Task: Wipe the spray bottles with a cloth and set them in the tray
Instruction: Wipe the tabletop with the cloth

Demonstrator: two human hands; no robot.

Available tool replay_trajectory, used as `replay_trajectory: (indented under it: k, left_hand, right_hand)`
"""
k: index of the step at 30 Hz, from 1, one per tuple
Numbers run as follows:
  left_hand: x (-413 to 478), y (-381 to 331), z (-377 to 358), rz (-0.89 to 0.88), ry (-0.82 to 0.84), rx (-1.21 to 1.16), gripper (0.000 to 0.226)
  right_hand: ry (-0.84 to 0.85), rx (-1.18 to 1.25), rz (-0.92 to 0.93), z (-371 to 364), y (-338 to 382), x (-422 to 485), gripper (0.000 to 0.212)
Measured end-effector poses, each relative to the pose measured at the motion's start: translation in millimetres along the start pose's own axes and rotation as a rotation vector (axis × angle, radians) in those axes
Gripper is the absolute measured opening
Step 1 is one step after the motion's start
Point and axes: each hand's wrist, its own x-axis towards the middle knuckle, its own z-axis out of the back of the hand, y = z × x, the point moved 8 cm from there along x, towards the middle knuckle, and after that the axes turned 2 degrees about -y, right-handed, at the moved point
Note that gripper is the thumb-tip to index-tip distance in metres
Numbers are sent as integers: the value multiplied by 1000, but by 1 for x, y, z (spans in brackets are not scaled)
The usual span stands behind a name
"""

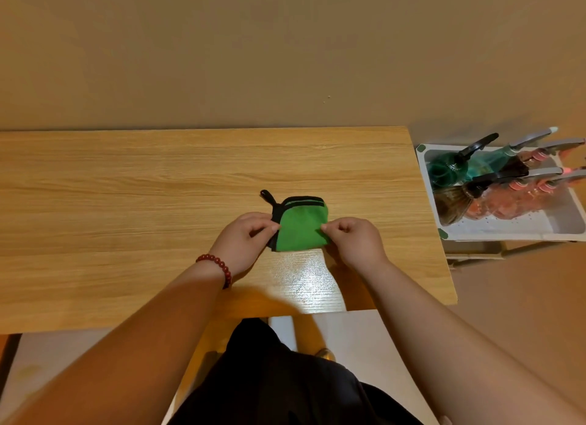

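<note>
Mid-frame, I see my left hand (pixel 244 240) and right hand (pixel 355 240) each pinching an edge of the green cloth (pixel 299 231) on the table (pixel 126 187). Bottles (pixel 444 174) sit in the tray (pixel 494 234), right edge.

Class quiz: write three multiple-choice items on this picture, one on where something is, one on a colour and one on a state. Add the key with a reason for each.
1. Where does the white plastic tray of spray bottles stand?
A. mid-table
B. beyond the right end of the wooden table
C. on the person's lap

2. What colour is most of the folded black-trimmed cloth?
A. green
B. blue
C. white

3. What are the left hand and right hand doing?
A. lying flat
B. lifting a bottle
C. pinching the cloth's edges

Key: 1 B, the tray sits past the tabletop's right edge; 2 A, its face is bright green; 3 C, thumbs and fingers of both hands close on the cloth.
</note>
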Motion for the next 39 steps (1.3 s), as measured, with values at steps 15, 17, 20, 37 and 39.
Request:
replay_trajectory:
  k: [15, 17, 20, 37, 39]
  left_hand:
    - [19, 14, 2, -44, -155, 423, 46]
    - [27, 13, -1, -56, -151, 455, 47]
    - [41, 10, -9, -62, -117, 553, 50]
    - [113, -30, -38, -124, -98, 708, 54]
    - [115, -30, -39, -125, -124, 708, 54]
  right_hand:
    - [182, -832, 443, -75, 16, -13, 58]
    - [146, -854, 367, -72, 7, -2, 59]
    - [78, -887, 335, -57, 3, 15, 58]
    - [-19, -926, 378, 23, 9, 120, 57]
    - [-15, -933, 395, 28, 11, 128, 57]
